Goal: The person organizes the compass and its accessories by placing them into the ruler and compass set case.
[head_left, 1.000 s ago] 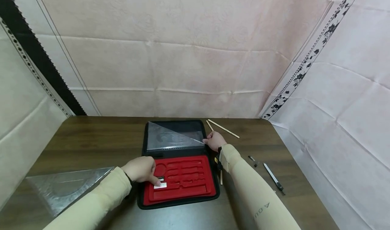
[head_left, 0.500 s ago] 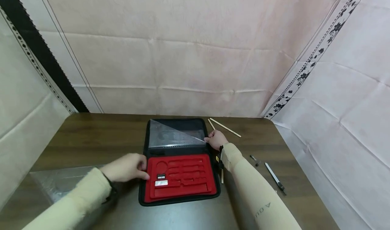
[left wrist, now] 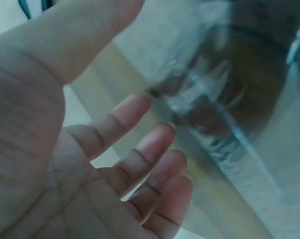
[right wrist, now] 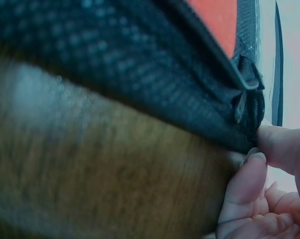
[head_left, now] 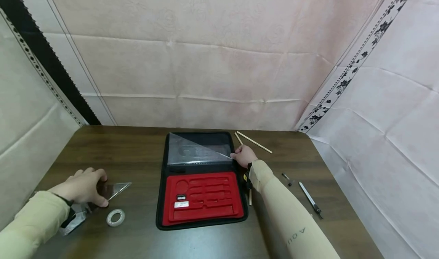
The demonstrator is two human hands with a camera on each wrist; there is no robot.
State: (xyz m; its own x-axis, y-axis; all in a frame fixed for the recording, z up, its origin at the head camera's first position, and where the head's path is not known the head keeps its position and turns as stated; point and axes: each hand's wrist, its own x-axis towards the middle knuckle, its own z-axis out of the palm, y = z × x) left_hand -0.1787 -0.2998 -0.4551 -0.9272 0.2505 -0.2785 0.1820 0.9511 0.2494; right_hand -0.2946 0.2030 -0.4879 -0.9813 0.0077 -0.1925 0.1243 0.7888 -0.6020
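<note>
An unfolded black zip case (head_left: pixel 199 171) lies mid-table. Its red moulded insert (head_left: pixel 219 213) has shaped recesses, with a small white block (head_left: pixel 181 204) and a small black piece (head_left: pixel 181 197) at the left. Across the lid shows a clear triangular plastic piece (head_left: pixel 185 152). My right hand (head_left: pixel 244 156) pinches the lid's right edge between thumb and forefinger; the black fabric (right wrist: pixel 189 107) shows up close in the right wrist view. My left hand (head_left: pixel 84 186) spreads over a clear plastic set square (head_left: pixel 120 188), largely hidden beneath it. In the left wrist view its fingers (left wrist: pixel 154 144) are parted and loosely bent.
Near the left hand lies a white ring like a tape roll (head_left: pixel 110 217). Two thin wooden sticks (head_left: pixel 255 142) lie behind the right hand. To the right are a slim pen-like tool (head_left: pixel 308 197) and a small clear tube (head_left: pixel 287 179). Pale cloth hangs behind the table.
My left hand has moved off the red insert, leftward over to the clear set square, and the white ring has come into sight. The right hand stays at the lid edge.
</note>
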